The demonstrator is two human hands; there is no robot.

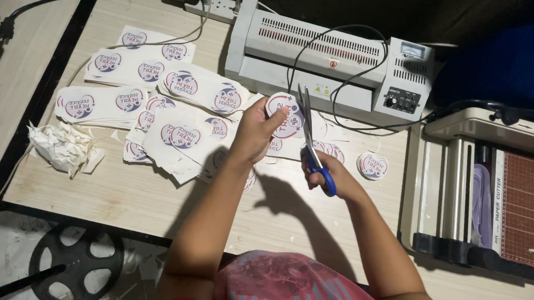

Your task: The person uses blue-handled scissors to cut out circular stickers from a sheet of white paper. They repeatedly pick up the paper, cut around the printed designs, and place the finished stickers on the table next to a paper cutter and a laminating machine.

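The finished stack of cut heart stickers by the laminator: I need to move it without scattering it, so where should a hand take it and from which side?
Pinch the stack of cut stickers across its edges, from above on the person's side. It lies flat on the table, with the laminator close behind it and the paper cutter to the right, so front and top look most open.

Bare table (160, 198) lies near the person; sticker sheets (175, 136), laminator (329, 55) and paper cutter (494, 193) crowd the rest.

Scissors (313, 143) at heart-shaped sticker (284, 111)
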